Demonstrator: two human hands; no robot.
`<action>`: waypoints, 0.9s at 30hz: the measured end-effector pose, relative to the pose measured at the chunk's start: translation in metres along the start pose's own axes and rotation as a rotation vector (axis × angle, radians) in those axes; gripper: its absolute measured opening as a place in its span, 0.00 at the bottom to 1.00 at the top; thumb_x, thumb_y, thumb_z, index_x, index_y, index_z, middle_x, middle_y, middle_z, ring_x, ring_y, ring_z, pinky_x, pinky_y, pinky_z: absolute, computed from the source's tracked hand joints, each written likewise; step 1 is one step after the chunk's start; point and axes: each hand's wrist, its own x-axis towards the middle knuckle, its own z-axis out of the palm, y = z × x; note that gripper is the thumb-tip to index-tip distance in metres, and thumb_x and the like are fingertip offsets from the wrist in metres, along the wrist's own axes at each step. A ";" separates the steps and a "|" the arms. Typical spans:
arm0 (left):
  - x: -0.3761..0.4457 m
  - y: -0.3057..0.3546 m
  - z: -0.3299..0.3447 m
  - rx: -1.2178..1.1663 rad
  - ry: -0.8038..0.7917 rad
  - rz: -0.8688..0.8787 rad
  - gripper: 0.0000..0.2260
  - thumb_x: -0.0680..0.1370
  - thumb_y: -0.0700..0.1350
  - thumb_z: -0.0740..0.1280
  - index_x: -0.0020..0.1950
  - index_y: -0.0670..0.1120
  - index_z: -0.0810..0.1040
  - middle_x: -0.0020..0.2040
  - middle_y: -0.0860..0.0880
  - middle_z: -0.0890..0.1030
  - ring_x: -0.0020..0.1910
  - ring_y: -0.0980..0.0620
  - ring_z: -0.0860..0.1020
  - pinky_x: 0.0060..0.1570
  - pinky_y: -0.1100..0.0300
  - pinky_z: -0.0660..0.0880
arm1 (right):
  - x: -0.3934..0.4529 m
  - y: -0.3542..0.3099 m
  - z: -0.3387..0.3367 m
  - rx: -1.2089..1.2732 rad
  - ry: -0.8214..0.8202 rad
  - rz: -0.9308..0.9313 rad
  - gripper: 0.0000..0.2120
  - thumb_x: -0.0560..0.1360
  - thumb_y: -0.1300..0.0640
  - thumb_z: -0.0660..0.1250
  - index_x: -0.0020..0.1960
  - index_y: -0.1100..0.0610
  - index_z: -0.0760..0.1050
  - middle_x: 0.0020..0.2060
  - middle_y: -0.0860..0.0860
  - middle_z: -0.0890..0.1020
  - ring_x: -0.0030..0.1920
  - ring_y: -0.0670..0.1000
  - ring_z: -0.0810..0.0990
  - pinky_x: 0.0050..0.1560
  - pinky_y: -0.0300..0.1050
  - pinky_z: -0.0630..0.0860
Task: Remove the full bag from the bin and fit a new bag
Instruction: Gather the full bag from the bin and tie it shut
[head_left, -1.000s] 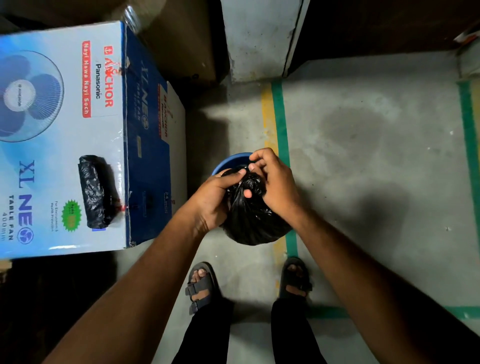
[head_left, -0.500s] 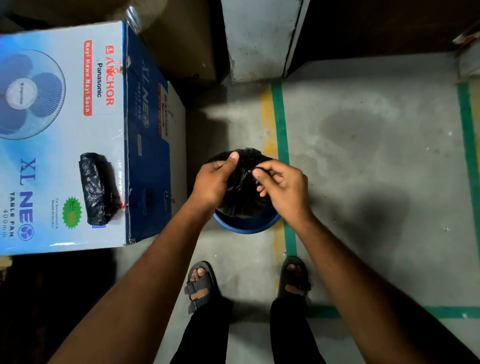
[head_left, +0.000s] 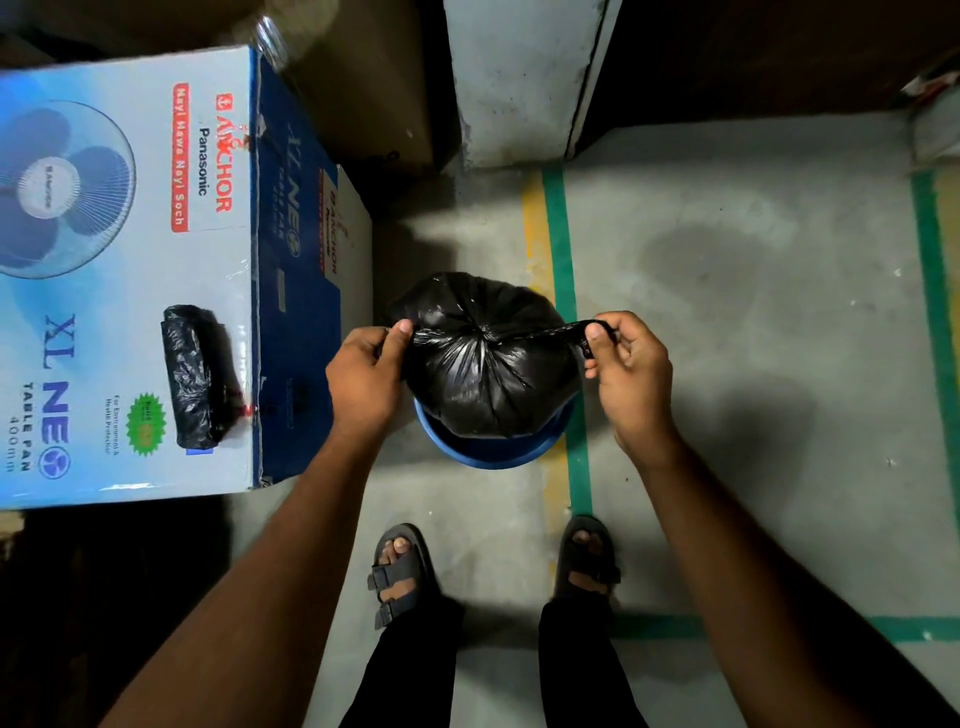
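A full black bag (head_left: 488, 358) bulges out of the blue bin (head_left: 493, 449) on the floor in front of me, its top gathered to a knot at the middle. My left hand (head_left: 366, 374) pinches one twisted end of the bag at its left side. Out to the right, my right hand (head_left: 631, 371) holds the other twisted end, stretched taut. A roll of new black bags (head_left: 192, 374) lies on top of the fan box (head_left: 124, 260) at the left.
The fan box stands close against the bin's left side. A concrete pillar (head_left: 519, 78) and brown cartons (head_left: 363, 78) are behind. Green and yellow floor lines (head_left: 563, 249) run past the bin. My sandalled feet (head_left: 400, 571) stand just in front of it.
My hands were together at the bag's top; now they have moved apart sideways, each pulling an end of the bag. The bag sits lower in the bin than a second ago.
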 end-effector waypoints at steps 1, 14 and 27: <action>-0.003 0.002 0.002 -0.057 -0.025 -0.003 0.16 0.78 0.57 0.65 0.32 0.53 0.76 0.35 0.53 0.77 0.40 0.49 0.79 0.43 0.54 0.75 | -0.001 0.001 0.002 0.009 0.010 0.003 0.05 0.79 0.54 0.62 0.45 0.52 0.75 0.35 0.48 0.79 0.32 0.45 0.75 0.39 0.45 0.76; -0.042 0.029 0.033 -0.553 -0.359 -0.146 0.06 0.79 0.41 0.67 0.44 0.41 0.81 0.40 0.45 0.83 0.43 0.48 0.81 0.45 0.57 0.80 | -0.028 -0.004 0.022 -0.528 -0.365 -0.126 0.40 0.59 0.39 0.78 0.67 0.47 0.69 0.62 0.49 0.80 0.60 0.50 0.78 0.61 0.42 0.75; -0.095 0.036 0.132 -0.275 -0.592 -0.144 0.08 0.81 0.36 0.61 0.44 0.45 0.75 0.43 0.44 0.82 0.35 0.58 0.81 0.43 0.58 0.75 | -0.039 0.059 -0.185 -0.792 0.050 0.024 0.13 0.69 0.51 0.73 0.42 0.61 0.80 0.40 0.61 0.82 0.41 0.61 0.82 0.40 0.43 0.72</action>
